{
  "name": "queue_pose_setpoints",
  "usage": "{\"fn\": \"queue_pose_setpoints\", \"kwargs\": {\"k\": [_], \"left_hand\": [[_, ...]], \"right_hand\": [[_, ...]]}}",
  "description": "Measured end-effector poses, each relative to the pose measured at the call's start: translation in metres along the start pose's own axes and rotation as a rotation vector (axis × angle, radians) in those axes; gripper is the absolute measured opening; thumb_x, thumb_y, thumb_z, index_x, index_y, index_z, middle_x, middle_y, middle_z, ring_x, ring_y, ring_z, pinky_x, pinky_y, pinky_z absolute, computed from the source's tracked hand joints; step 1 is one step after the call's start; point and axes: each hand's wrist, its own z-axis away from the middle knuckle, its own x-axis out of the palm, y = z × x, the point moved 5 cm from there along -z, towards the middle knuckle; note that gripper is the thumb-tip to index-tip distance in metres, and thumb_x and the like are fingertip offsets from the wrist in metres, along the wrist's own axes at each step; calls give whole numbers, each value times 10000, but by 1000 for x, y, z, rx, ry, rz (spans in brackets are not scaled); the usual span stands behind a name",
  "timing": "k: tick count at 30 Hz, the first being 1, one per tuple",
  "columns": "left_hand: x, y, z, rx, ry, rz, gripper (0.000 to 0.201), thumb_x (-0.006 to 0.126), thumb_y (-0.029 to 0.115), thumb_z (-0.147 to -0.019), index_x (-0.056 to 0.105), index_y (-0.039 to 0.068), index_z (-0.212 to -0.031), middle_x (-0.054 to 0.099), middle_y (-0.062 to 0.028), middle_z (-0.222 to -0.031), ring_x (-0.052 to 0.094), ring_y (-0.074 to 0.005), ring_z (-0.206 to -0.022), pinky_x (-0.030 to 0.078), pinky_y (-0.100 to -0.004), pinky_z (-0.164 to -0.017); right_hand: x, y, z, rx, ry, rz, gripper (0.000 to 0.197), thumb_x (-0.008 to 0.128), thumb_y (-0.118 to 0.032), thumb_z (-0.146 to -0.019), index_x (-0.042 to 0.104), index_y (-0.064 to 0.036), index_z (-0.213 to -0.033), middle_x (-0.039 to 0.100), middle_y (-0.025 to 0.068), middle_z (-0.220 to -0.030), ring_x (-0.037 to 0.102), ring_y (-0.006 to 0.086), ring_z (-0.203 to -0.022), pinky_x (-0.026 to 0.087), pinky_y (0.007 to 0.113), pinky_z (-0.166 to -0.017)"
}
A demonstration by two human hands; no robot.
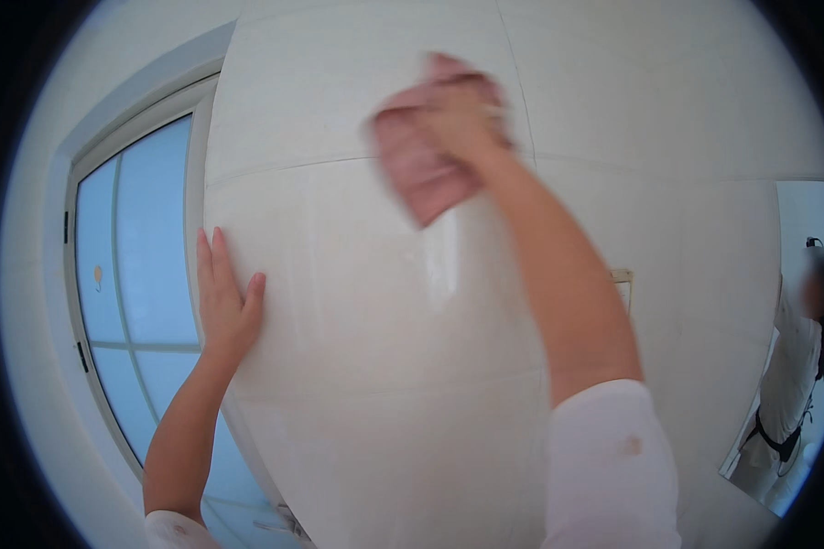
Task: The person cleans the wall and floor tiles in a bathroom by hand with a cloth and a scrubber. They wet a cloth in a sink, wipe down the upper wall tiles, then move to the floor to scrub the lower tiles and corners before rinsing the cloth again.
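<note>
A pink cloth (421, 178) is pressed to the glossy white tiled wall (384, 311), high up and a little right of the middle. My right hand (462, 119) holds it from above, its fingers blurred by motion and partly lost against the folds. Lower on the left, my left hand (229, 297) rests flat on the wall's edge beside the window frame (195, 192), with fingers stretched upward and thumb apart. Nothing is in that hand.
Blue frosted panes (156, 229) with pale bars fill the frame at left, and a small hook (98, 277) is on one. A metal fitting (288, 522) shows at the bottom. Behind my right forearm is a wall plate (623, 285). A mirror (806, 206) at far right reflects a person.
</note>
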Motion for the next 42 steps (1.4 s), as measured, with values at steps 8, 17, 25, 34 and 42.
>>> {"fn": "queue_pose_setpoints", "kwargs": {"k": [8, 17, 25, 34, 42], "left_hand": [[1, 13, 4, 11, -52, 0, 670, 528, 192, -902, 208, 23, -1466, 164, -232, -1523, 189, -381, -1404, 195, -423, -1130], [13, -6, -4, 40, 72, -16, 740, 549, 324, -911, 175, 27, -1475, 141, -257, -1520, 146, -388, -1416, 185, -432, -1130], [15, 0, -8, 9, -17, -32, 738, 539, 365, -923, 176, 35, -1475, 209, -239, -1503, 131, -368, -1422, 185, -424, -1129], [16, -9, -11, -9, 5, 107, 736, 565, 307, -910, 180, 26, -1471, 228, -237, -1496, 172, -380, -1408, 186, -420, -1129], [29, -10, 0, 25, 66, 105, 766, 588, 343, -893, 190, 25, -1465, 214, -286, -1482, 181, -419, -1393, 198, -451, -1122]], "right_hand": [[-75, 122, 37, 472, 468, 18, 481, 400, -331, -890, 487, 15, -1213, 510, 142, -1293, 434, 239, -1249, 346, 299, -1000], [72, -170, 94, -451, 165, -38, 626, 488, -407, -849, 448, -70, -1375, 384, 179, -1447, 273, 373, -1375, 89, 649, -1088], [-43, 93, 191, 151, 501, 362, 561, 552, -258, -800, 442, 15, -1278, 521, 215, -1250, 493, 356, -1173, 374, 471, -989], [61, -168, 271, -166, -237, -94, 588, 530, -234, -800, 431, -35, -1344, 460, 208, -1349, 323, 380, -1339, 157, 564, -1114], [37, -111, 179, -136, 250, -11, 552, 611, -233, -765, 512, -55, -1278, 552, 92, -1244, 423, 310, -1257, 197, 602, -1073]]}}
